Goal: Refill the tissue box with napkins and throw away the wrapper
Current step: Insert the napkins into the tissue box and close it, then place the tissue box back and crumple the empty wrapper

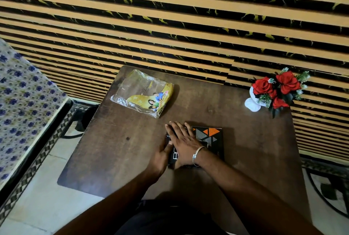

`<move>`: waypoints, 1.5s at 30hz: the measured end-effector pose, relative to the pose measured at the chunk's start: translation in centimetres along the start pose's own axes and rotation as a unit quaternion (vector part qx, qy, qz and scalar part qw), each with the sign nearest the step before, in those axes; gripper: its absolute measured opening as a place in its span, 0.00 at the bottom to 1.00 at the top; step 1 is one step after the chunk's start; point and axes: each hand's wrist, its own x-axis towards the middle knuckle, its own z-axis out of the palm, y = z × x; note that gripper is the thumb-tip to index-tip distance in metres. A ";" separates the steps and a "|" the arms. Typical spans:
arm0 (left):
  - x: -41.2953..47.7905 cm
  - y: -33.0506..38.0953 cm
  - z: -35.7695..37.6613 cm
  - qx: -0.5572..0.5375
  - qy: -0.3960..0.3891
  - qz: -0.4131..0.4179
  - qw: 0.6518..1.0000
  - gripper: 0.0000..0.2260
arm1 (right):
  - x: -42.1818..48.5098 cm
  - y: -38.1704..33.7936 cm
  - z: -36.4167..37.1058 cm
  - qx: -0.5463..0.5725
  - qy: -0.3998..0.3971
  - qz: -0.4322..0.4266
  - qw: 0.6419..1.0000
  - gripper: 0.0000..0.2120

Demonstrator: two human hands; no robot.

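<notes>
A black tissue box (pixel 209 136) with orange and grey triangles lies flat on the dark wooden table (pixel 122 159). My right hand (pixel 183 144), wearing a silver bracelet, rests palm-down with fingers spread on the box's top. My left hand (pixel 162 154) grips the box's left end, partly hidden under the right hand. A clear and yellow plastic wrapper (pixel 143 93) printed with cartoon figures lies flattened at the table's far left, apart from both hands. No napkins are visible.
A white vase of red artificial roses (pixel 273 91) stands at the table's far right corner. A striped black and tan wall (pixel 170 17) runs behind. A bed with blue-flowered cloth (pixel 22 102) sits to the left, pale tiled floor (pixel 37 206) below.
</notes>
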 end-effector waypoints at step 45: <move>3.8 4.3 1.6 0.030 -0.009 0.029 0.999 0.21 | -3.9 7.3 1.3 0.615 0.217 0.471 0.594 0.33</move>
